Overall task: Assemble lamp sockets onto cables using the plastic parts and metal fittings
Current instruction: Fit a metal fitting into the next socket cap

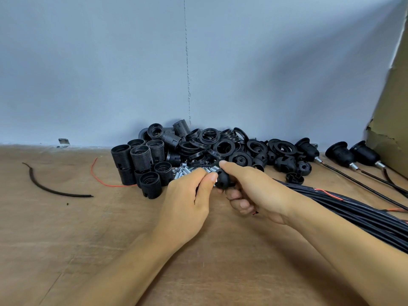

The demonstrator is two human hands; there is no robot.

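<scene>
My right hand (249, 191) grips a black domed socket cap (223, 179) just above the table. My left hand (189, 195) meets it from the left, thumb and fingers pinching something small at the cap's left end; what it pinches is hidden. Behind my hands lie small metal fittings (187, 170). Black threaded socket bodies (141, 164) stand at the left of the pile, black rings (212, 140) are heaped in the middle, and more caps (284, 163) lie to the right. A bundle of black cables (344, 208) runs under my right forearm.
Three assembled sockets on cables (344, 154) lie at the back right beside a cardboard box (390, 111). A loose black cable piece (53, 188) and a thin red wire (99, 180) lie on the wooden table (66, 239) at the left. A grey wall stands behind.
</scene>
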